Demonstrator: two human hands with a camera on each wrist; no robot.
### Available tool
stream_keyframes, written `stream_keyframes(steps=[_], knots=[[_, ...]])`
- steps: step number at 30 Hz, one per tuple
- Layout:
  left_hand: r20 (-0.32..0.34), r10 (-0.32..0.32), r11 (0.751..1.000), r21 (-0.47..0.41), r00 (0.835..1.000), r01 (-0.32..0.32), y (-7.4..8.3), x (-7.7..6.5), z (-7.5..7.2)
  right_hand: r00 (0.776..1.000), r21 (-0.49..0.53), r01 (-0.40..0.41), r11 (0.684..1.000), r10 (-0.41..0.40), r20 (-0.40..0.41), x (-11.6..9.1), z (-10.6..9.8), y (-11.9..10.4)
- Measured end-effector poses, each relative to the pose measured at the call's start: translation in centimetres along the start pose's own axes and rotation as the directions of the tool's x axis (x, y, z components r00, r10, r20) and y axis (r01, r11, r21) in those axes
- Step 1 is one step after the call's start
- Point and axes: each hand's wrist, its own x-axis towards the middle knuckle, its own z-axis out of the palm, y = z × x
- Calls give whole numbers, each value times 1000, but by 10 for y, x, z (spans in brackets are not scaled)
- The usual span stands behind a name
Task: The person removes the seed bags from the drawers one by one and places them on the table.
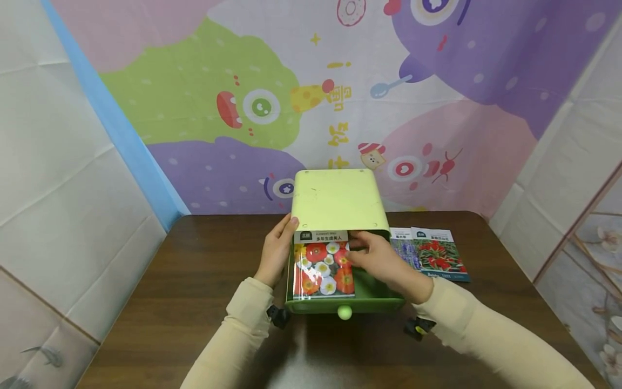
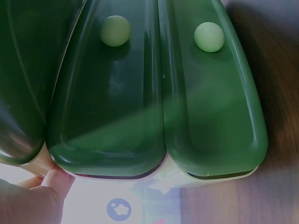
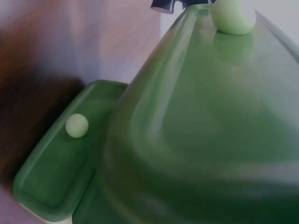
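A pale green cabinet with dark green drawers stands on the table, its top drawer pulled out. In that drawer lies a seed packet printed with red, orange and white flowers, its upper edge at the cabinet's front opening. My right hand reaches into the drawer and pinches the packet's right edge; some fingertips are hidden. The left hand rests against the cabinet's left side, fingers fairly straight; the left wrist view shows its fingers touching the side beside the drawers.
Right of the cabinet, two more seed packets lie on the table, one with red flowers and one with purple flowers, partly hidden. Lower drawers with round knobs are closed. A cartoon-printed cloth hangs behind the wooden table.
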Motion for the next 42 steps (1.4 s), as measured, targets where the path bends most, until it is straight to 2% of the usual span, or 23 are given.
stream_keyframes(steps=[5, 11, 24, 28, 37, 42], knots=[[-2, 24, 999, 31, 1000, -24, 1, -1, -1, 999, 21, -42, 999, 42, 12, 2, -3, 0], [-2, 0, 1000, 22, 1000, 0, 0, -1, 0, 996, 61, -80, 995, 77, 38, 3, -4, 1], [2, -16, 1000, 6, 1000, 16, 0, -1, -1, 979, 56, -124, 991, 113, 171, 4, 2, 3], [2, -8, 1000, 8, 1000, 8, 0, 0, -1, 978, 65, -132, 989, 119, 174, 5, 3, 5], [-7, -2, 1000, 9, 1000, 2, 0, 0, -1, 988, 93, -124, 988, 114, 104, 3, -2, 1], [-11, 7, 1000, 7, 1000, -7, 1, -1, 0, 989, 139, -126, 982, 114, 93, 1, -6, 0]])
